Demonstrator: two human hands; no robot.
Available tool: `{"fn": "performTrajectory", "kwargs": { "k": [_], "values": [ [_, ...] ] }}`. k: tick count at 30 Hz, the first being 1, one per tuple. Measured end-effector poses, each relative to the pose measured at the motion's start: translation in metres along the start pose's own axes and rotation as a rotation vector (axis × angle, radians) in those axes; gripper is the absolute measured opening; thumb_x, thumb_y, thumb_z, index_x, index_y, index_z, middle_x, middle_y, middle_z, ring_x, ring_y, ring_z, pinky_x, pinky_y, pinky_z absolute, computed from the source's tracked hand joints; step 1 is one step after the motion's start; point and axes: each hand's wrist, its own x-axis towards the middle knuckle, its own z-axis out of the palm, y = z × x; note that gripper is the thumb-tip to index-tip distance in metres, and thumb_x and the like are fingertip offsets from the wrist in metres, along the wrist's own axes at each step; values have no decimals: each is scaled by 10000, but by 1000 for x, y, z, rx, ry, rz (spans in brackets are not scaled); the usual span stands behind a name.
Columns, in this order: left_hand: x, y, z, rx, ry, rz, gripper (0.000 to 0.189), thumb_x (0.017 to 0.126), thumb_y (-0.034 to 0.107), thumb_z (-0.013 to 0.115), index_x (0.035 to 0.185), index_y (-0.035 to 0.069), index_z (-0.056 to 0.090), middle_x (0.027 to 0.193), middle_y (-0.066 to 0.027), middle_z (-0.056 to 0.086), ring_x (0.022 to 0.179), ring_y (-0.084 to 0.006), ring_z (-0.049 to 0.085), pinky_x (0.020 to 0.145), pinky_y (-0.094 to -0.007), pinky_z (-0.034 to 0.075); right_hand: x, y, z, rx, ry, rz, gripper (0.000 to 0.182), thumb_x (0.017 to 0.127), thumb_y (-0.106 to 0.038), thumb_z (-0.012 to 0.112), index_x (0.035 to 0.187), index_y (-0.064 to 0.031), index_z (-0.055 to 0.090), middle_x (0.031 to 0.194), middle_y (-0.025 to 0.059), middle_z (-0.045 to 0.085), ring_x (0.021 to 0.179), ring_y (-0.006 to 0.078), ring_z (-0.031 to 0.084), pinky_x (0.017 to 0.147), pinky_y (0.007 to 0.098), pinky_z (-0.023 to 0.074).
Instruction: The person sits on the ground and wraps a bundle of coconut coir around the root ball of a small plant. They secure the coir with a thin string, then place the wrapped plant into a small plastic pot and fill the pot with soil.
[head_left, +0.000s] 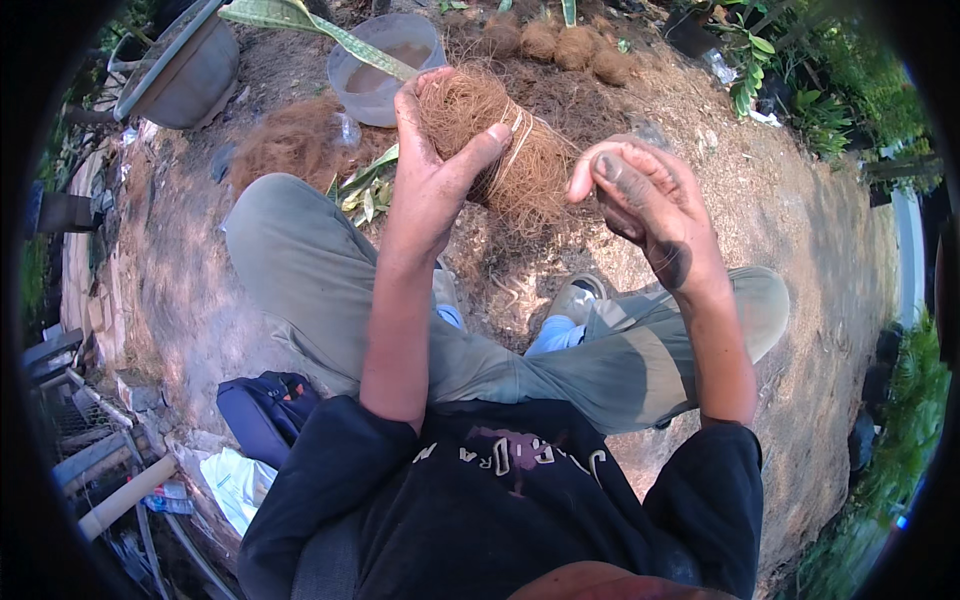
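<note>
My left hand (442, 165) grips a bundle of brown coconut fibre (469, 101), its thumb pressed on the near side. Pale string (517, 135) is wound around the bundle's middle, and loose fibres hang from its lower right end. A mottled green snake plant leaf (345, 41) sticks out of the bundle's upper left end. To the right of the bundle, my right hand (645, 195) is raised with its fingers curled and pinched. A thin strand of the string runs towards these fingers. Dark dirt marks the right thumb and palm.
Beyond the bundle stand a translucent bucket (352, 82) of brownish water and a large grey basin (187, 82). Loose coconut fibre (281, 142) and cut leaves (367, 195) lie on the soil. Several finished fibre balls (574, 46) sit farther back. A dark blue bag (259, 412) lies at my left.
</note>
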Motion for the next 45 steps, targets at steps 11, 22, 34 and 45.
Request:
{"fn": "performTrajectory", "kwargs": {
  "k": [11, 22, 34, 45],
  "values": [
    [-16, 1, -20, -609, 73, -276, 619, 849, 48, 634, 1389, 64, 330, 1168, -159, 584, 1072, -199, 601, 846, -346, 565, 62, 106, -40, -437, -50, -86, 315, 950, -273, 550, 1139, -34, 630, 1045, 115, 674, 1045, 218, 603, 980, 371, 412],
    [0, -5, 19, -61, -38, -112, 598, 831, 64, 687, 1309, 52, 329, 1179, -130, 522, 1072, -203, 563, 898, -329, 487, 17, -12, 13, -243, 51, -126, 251, 956, -222, 519, 943, -15, 661, 746, 56, 620, 620, 126, 538, 585, 272, 430],
    [6, -12, 15, -352, 145, -276, 505, 937, 154, 559, 1320, 72, 240, 1238, -140, 482, 1133, -224, 550, 944, -395, 506, 1, 57, 33, -931, -285, -82, 254, 937, -194, 509, 1145, -73, 590, 929, 197, 664, 847, 392, 636, 721, 470, 500],
    [-8, 5, 11, -605, -118, -343, 419, 958, 225, 582, 1305, 47, 428, 1168, -95, 598, 991, -163, 650, 732, -308, 595, 33, 141, -96, -979, -303, 4, 385, 933, -242, 503, 1306, -149, 519, 1305, 163, 535, 1134, 347, 553, 926, 432, 451]
  ]
}}
